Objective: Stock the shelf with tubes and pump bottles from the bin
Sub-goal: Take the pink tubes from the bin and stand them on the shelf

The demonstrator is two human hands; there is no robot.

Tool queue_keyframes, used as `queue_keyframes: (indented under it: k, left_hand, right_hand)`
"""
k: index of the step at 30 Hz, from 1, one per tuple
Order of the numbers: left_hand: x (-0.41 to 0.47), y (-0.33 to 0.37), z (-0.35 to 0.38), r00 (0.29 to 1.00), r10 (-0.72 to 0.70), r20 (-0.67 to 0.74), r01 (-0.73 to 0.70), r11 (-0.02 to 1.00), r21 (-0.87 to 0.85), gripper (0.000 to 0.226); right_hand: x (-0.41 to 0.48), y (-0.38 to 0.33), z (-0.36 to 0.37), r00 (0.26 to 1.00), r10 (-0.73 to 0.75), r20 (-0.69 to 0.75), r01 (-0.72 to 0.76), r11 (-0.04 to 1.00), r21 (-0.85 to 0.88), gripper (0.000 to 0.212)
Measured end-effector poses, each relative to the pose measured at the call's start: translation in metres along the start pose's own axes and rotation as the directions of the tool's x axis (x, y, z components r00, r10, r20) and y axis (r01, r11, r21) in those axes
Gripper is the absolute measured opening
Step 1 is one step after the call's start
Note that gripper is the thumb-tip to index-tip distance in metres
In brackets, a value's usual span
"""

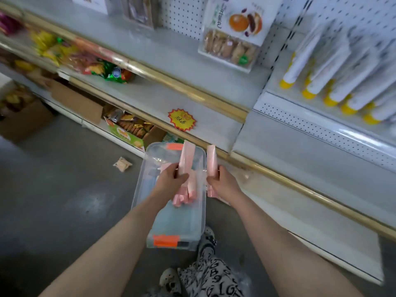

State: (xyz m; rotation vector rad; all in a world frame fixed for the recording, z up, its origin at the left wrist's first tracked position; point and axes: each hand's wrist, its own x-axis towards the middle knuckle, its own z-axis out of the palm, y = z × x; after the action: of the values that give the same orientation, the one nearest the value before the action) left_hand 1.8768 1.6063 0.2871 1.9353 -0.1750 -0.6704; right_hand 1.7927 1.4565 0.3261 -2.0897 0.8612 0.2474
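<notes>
A clear plastic bin [199, 221] with orange labels stands on the floor in front of the shelving. Above it my left hand [171, 179] grips a bunch of pink tubes [187, 159], their caps pointing down toward the bin. My right hand [222, 181] holds a pink tube [211, 160] upright beside them. A few items lie blurred inside the bin. The grey shelf [289, 146] to the right is bare at my level. Above it, white tubes with yellow caps [334, 82] lie in a row.
Snack packets [92, 63] fill the left shelves and a biscuit box [231, 46] stands higher up. Cardboard boxes [75, 99] sit on the lowest shelf. A small wrapper [122, 164] lies on the floor. A yellow price star [181, 119] hangs from a shelf edge.
</notes>
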Motion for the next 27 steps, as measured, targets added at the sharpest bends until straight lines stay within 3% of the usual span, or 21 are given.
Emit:
queue_keyframes:
  k: [11, 27]
  left_hand:
    - [-0.044, 0.081, 0.043, 0.962, 0.232, 0.144, -0.252, 0.957, 0.140, 0.039]
    - [-0.118, 0.197, 0.238, 0.858, 0.427, 0.284, -0.445, 0.896, -0.004, 0.037]
  right_hand:
    - [-0.072, 0.032, -0.079, 0.980, -0.050, -0.193, 0.064, 0.996, 0.066, 0.031]
    - [-0.143, 0.181, -0.263, 0.920, -0.029, -0.390, 0.094, 0.984, 0.149, 0.033]
